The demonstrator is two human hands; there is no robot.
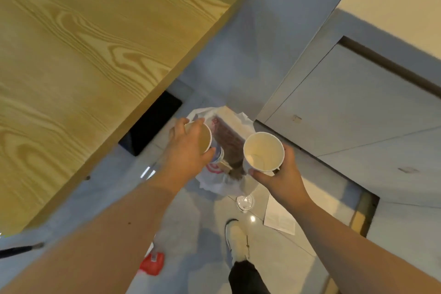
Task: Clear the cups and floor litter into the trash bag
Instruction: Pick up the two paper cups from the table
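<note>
- My left hand [188, 150] is wrapped around a paper cup [202, 138], fingers curled over its rim and side; the cup is tipped, its mouth facing right, above the trash bag [222, 181].
- My right hand [279, 179] grips a second paper cup [263, 151] from below, fingers closed round its base. This cup is upright and I can see straight into it: pale inside, nothing in it that I can make out.
- The two cups are near each other but apart, with the bag's opening showing between them.
- The trash bag is white plastic and sits on the grey tiled floor [191, 234], just off the corner of the wooden table [83, 55]. It has a red mark printed on it; I can't read it. Inside the bag there is a brown box-like thing [229, 143], and something white and blue is pressed against my left fingers.
- On the floor just behind the bag lies a clear plastic lid [245, 201], and beside it a sheet of paper [280, 218] with faint print too small to read.
- A red scrap of packaging [152, 261] lies on the floor by my left forearm; any lettering on it is blurred.
- My white shoe [237, 238] stands between the red scrap and the paper.
</note>
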